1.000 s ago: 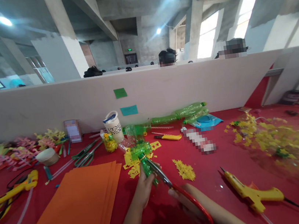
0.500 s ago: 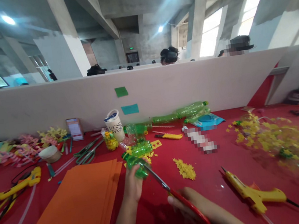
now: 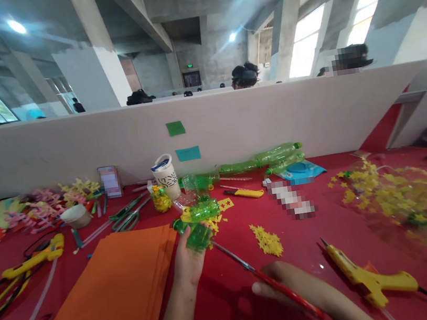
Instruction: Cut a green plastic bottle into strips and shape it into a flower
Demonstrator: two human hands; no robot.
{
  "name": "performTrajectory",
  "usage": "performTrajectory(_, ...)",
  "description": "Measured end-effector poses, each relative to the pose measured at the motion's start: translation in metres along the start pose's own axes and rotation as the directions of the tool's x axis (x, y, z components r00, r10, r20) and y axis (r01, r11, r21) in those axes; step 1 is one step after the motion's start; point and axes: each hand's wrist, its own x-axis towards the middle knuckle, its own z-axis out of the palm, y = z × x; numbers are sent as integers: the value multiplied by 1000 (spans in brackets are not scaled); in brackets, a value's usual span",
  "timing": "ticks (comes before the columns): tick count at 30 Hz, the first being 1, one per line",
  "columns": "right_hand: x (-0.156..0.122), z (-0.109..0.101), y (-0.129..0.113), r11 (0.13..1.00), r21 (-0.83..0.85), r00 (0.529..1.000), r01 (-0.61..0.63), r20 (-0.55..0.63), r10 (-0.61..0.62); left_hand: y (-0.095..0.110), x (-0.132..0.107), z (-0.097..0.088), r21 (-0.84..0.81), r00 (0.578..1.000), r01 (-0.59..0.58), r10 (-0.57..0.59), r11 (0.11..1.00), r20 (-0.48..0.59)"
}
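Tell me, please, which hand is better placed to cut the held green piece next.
Right, I judge: the right hand holds the scissors, tips close to the green piece, while the left hand grips it.

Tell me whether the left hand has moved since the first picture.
Yes: the left hand has shifted left, away from the pile of yellow stars.

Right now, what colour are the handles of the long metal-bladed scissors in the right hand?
The scissors' handles are red; they show best in the head view.
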Motion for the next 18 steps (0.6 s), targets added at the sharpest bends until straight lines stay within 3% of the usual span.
performTrajectory(4, 1, 6, -3, 984, 178, 999, -34, 16, 32, -10, -5, 4, 98, 999, 37, -41, 995, 36)
performTrajectory(8, -2, 6, -10, 939, 343, 1000, 11, 15, -17, -16, -8, 5, 110, 993, 53, -64, 992, 99)
performTrajectory(18, 1, 13, -7, 910, 414, 1000, -1, 26, -11, -18, -7, 5, 162, 994, 2, -19, 987, 106)
